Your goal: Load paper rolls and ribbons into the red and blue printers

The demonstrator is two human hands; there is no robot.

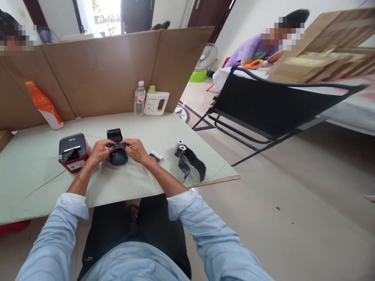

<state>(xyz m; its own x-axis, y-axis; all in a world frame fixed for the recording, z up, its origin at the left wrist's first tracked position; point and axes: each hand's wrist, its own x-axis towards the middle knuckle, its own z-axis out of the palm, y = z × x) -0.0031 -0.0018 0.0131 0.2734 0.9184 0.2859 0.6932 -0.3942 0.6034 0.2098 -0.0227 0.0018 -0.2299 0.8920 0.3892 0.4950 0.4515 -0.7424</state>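
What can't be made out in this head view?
dark piece pinched between left hand and right hand: too small to identify.
black device beneath it: front covered by both hands.
red printer: its label print is too small to read.
white jug: label too small and soft to read.

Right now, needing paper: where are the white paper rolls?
Head view: the paper rolls lie on the table, right of the right hand, beside the black strip.
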